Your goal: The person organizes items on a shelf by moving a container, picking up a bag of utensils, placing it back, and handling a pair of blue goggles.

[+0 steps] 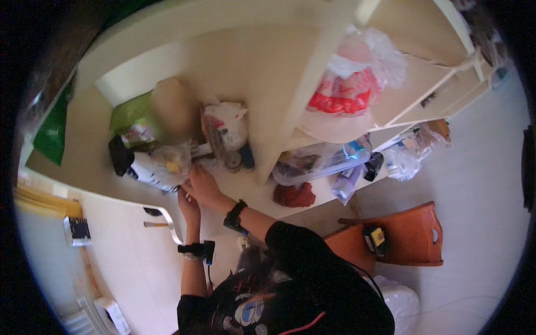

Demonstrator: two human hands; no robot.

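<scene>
On left shelf (229, 183): clear bag (174, 155), left of right hand (204, 186)
Left hand (190, 206): farther from bag
Fingers (196, 174): cannot tell whether clamped

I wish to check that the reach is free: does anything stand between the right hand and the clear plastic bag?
Nothing visible does. The right hand is at the lower right edge of the clear plastic bag. The black-and-white container lies on the bag's left side, out of the way.
</scene>
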